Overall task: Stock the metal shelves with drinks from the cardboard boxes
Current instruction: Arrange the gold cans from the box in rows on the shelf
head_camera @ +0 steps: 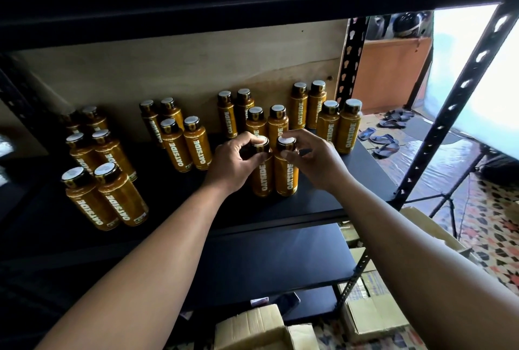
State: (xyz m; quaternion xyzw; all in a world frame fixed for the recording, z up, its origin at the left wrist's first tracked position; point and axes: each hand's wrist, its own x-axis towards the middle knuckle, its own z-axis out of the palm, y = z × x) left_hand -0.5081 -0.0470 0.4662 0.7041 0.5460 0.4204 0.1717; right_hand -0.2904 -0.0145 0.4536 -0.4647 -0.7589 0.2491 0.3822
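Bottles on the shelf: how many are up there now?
20. Six bottles at far left, four left of centre, six at centre, the front two gripped by the left hand and right hand, four at right. More may hide in the dark at far left.

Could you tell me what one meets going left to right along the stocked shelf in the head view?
Six-bottle group, four-bottle group, left hand, left-held bottle, right-held bottle, right hand, rightmost bottle, sandals, front upright.
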